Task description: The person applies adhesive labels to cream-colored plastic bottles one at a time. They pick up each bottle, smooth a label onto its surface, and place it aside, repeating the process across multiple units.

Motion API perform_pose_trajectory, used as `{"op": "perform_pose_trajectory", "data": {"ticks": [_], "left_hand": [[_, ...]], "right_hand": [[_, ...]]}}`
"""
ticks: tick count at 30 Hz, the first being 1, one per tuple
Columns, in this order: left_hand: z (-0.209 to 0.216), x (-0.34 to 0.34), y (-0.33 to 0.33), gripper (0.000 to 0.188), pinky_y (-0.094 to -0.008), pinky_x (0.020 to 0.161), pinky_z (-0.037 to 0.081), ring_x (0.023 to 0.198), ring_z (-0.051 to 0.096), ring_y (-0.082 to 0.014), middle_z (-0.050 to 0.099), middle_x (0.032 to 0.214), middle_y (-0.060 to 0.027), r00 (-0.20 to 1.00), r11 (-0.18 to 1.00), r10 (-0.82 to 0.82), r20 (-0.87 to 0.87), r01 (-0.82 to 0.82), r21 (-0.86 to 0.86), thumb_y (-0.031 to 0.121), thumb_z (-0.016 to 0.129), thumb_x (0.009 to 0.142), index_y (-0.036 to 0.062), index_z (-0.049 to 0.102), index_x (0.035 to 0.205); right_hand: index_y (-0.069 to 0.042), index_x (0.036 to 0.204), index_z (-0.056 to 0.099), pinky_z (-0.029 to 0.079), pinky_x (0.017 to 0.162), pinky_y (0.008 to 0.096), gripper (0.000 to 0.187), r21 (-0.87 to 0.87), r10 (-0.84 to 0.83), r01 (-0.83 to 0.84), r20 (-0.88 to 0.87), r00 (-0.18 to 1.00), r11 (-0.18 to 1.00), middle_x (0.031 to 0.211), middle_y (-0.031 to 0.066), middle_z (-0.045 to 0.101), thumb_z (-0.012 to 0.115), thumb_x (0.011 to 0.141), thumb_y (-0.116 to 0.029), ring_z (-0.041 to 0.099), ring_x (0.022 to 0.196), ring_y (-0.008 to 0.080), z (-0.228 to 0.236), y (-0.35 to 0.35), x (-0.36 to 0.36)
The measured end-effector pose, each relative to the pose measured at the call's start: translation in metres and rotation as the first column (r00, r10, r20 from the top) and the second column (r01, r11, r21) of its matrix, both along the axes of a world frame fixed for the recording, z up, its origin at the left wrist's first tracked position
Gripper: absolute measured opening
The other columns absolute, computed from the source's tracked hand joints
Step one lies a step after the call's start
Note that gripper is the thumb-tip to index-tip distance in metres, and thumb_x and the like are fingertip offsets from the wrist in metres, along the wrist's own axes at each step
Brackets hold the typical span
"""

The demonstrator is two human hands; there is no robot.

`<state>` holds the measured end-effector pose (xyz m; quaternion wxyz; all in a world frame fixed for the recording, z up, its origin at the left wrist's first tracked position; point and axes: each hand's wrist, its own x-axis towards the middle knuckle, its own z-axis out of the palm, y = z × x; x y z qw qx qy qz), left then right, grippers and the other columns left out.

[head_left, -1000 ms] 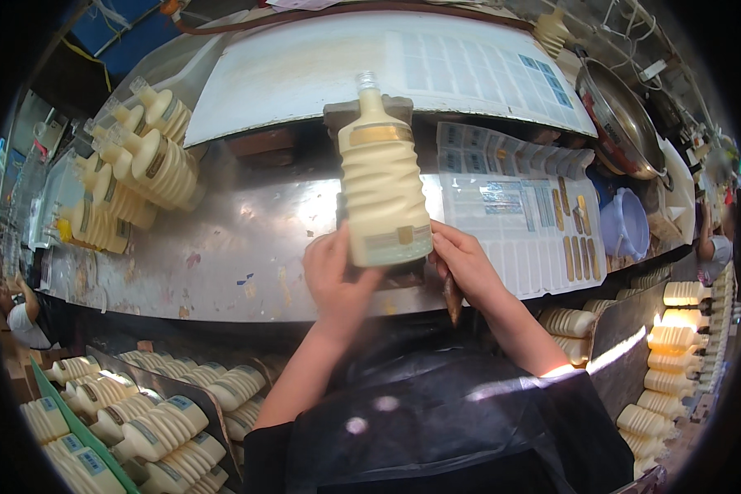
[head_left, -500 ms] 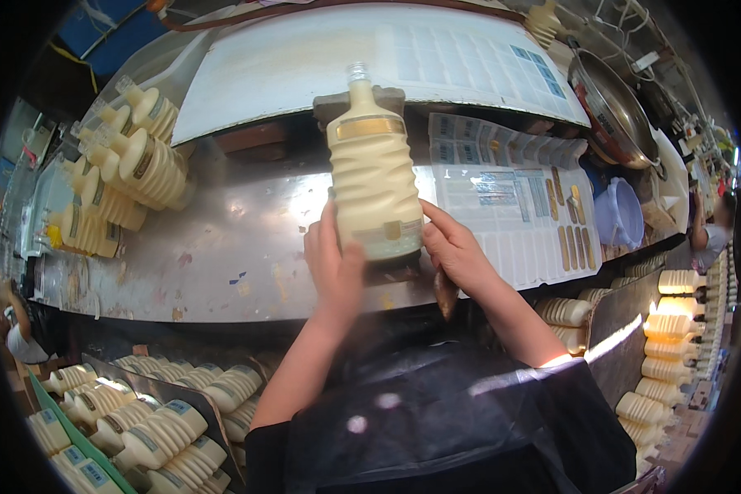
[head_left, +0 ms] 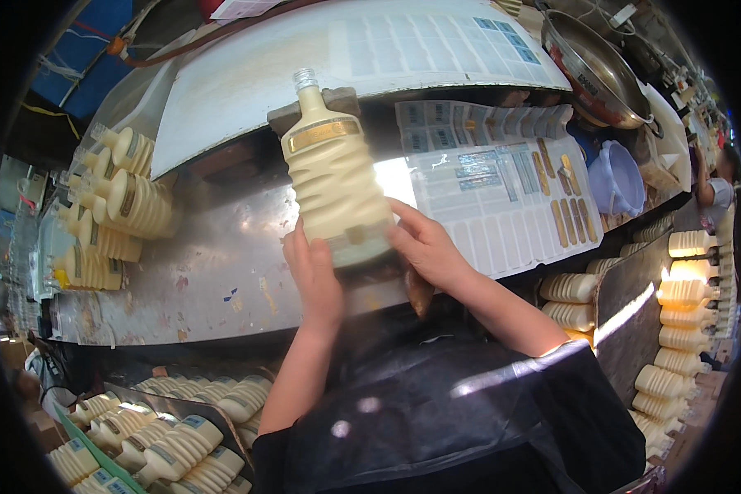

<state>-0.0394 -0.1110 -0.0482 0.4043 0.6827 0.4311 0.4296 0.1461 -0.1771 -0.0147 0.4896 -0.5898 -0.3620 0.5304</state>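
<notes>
A cream bottle (head_left: 335,177) with a ridged body, a clear threaded neck and a gold band lies in front of me, its neck pointing away and resting on a grey-brown block (head_left: 343,100). My left hand (head_left: 316,276) grips the lower left side of the bottle near its base. Round the lower right side close the fingers of my right hand (head_left: 426,251). A brown pointed piece (head_left: 420,294) sticks out below my right hand; its kind is unclear. Near the bottle's base there is a label strip (head_left: 358,236), slightly blurred.
Sheets of labels (head_left: 486,177), some gold, lie right of the bottle. Beyond them stand a lilac bucket (head_left: 617,177) and a large metal pan (head_left: 597,70). Cream bottles (head_left: 128,202) are stacked at the left. Crates of bottles (head_left: 181,445) sit below the metal table (head_left: 222,247).
The view has shifted, so the bottle and block appear further left. The bottle looks slightly tilted now, neck to the left. Both hands remain at its base.
</notes>
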Motion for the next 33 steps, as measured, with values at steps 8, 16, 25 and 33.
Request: {"op": "perform_pose_trajectory", "data": {"ticks": [8, 16, 25, 33], "left_hand": [[-0.007, -0.005, 0.0, 0.065, -0.0404, 0.116, 0.032, 0.135, 0.045, -0.0288, 0.046, 0.144, -0.0183, 0.982, 0.998, -0.015, 0.187, 0.026, -0.056, 0.042, 0.046, 0.107, -0.0037, 0.04, 0.153], [0.007, -0.011, -0.003, 0.097, -0.0493, 0.112, 0.034, 0.128, 0.047, -0.0396, 0.055, 0.137, -0.0213, 0.96, 0.968, 0.052, -0.275, 0.02, 0.25, 0.04, 0.083, 0.082, -0.0027, 0.036, 0.156], [0.005, -0.014, -0.003, 0.097, -0.0465, 0.116, 0.033, 0.134, 0.046, -0.0369, 0.051, 0.143, -0.0196, 0.995, 0.998, -0.035, -0.098, 0.04, 0.052, 0.031, 0.086, 0.08, -0.0008, 0.037, 0.156], [-0.003, -0.012, 0.004, 0.081, -0.0436, 0.119, 0.03, 0.139, 0.042, -0.033, 0.042, 0.15, -0.0209, 0.981, 0.993, -0.11, 0.158, 0.115, -0.027, 0.044, 0.056, 0.101, -0.0027, 0.025, 0.159]], "right_hand": [[-0.008, 0.149, 0.055, 0.047, 0.064, 0.0214, 0.045, -0.055, 0.0, -0.008, -0.14, 0.99, 0.998, 0.085, -0.0035, 0.062, 0.056, 0.105, -0.019, 0.053, 0.073, 0.0022, -0.001, 0.004, 0.013], [-0.008, 0.142, 0.064, 0.046, 0.06, 0.0205, 0.041, 0.048, -0.001, 0.0, 0.017, 1.0, 0.999, 0.077, -0.0053, 0.061, 0.057, 0.102, -0.016, 0.052, 0.067, 0.0011, 0.018, -0.009, 0.009], [-0.003, 0.141, 0.061, 0.052, 0.078, 0.0289, 0.041, 0.106, -0.001, -0.004, 0.044, 0.999, 0.994, 0.099, 0.009, 0.072, 0.055, 0.102, -0.017, 0.065, 0.086, 0.0122, 0.014, -0.011, 0.014], [-0.001, 0.143, 0.056, 0.051, 0.097, 0.0373, 0.05, 0.098, 0.004, -0.023, 0.195, 0.981, 0.995, 0.121, 0.0206, 0.072, 0.057, 0.104, -0.031, 0.07, 0.111, 0.0268, 0.014, 0.006, 0.01]]}}
